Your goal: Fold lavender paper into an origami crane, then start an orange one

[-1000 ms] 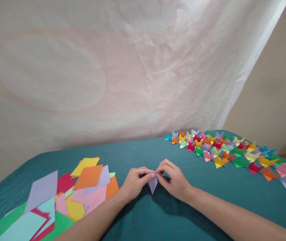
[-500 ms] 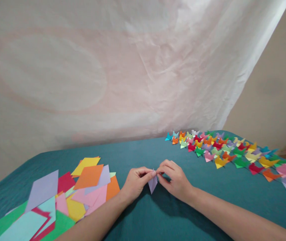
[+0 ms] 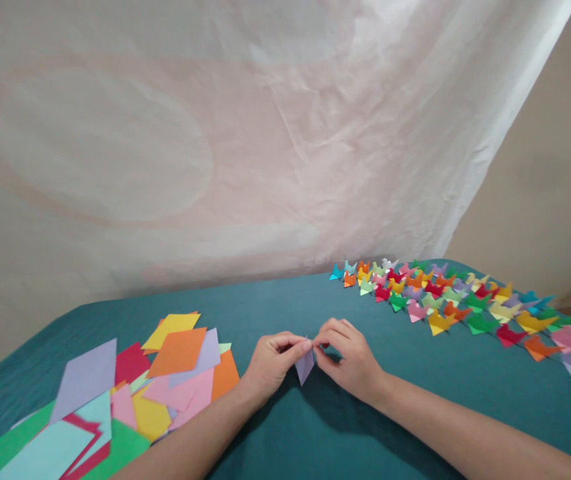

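Under soft, subdued light, the sheet is lit most brightly toward one o'clock. A diffuse shadow is cast on the cloth below the right hand. Papers at eight o'clock are stretched and slightly blurred.

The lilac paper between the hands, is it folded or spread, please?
Folded: the lilac paper is a small, narrow shape pointing down, while the loose sheets lie flat.

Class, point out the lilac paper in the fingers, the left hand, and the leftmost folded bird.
Lilac paper [image 3: 303, 371]: head view, lower folded part.
Left hand [image 3: 272, 365]: head view, middle of the hand.
Leftmost folded bird [image 3: 335, 273]: head view, blue body.
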Action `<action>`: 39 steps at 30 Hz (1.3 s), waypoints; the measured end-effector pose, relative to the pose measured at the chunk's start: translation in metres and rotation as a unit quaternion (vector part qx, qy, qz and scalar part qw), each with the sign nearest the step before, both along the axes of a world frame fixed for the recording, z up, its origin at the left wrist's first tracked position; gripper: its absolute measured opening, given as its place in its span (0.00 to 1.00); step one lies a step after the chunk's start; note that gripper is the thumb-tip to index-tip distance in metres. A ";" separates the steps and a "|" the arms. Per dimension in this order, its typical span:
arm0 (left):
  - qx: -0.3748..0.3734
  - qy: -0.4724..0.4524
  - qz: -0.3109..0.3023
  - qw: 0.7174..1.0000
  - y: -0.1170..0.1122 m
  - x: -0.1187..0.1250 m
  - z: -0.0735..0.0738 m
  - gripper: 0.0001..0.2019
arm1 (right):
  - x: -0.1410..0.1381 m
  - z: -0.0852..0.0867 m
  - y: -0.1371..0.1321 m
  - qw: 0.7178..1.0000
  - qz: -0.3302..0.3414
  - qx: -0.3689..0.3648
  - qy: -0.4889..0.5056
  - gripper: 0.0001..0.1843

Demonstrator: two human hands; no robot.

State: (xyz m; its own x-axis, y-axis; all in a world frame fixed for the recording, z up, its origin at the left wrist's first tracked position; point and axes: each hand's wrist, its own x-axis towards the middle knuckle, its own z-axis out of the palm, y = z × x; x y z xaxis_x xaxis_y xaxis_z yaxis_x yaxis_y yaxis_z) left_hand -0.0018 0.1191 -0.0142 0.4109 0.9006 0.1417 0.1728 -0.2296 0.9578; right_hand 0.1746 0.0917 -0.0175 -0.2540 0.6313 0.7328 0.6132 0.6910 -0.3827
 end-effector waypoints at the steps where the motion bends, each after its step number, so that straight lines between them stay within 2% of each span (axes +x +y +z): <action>1: 0.001 -0.001 0.000 1.000 0.000 0.000 0.000 0.11 | 0.000 0.000 0.000 1.000 -0.001 -0.004 0.004 0.05; 12: -0.035 -0.048 -0.005 0.998 -0.001 0.002 0.007 0.10 | -0.002 0.000 -0.002 0.998 0.007 -0.048 0.045 0.05; 17: -0.054 -0.073 0.000 0.996 -0.003 0.002 0.012 0.11 | -0.001 0.001 -0.004 0.994 0.016 -0.094 0.060 0.02; 24: -0.045 -0.078 0.001 0.996 -0.003 0.000 0.008 0.12 | -0.003 -0.001 -0.006 0.986 0.049 -0.158 0.013 0.05; 31: -0.015 -0.079 -0.021 0.997 -0.010 0.003 0.013 0.13 | -0.005 0.002 -0.008 0.986 0.062 -0.156 -0.012 0.09; 39: -0.050 -0.091 -0.020 0.994 -0.006 0.003 0.010 0.13 | -0.002 0.002 -0.005 0.989 0.034 -0.141 0.013 0.11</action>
State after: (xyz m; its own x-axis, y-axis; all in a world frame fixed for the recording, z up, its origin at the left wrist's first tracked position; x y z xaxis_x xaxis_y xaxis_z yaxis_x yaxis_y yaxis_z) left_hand 0.0012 0.1129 -0.0043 0.4226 0.8973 0.1278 -0.0123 -0.1354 0.9907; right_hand 0.1722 0.0869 -0.0159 -0.2863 0.7940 0.5364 0.5574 0.5933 -0.5808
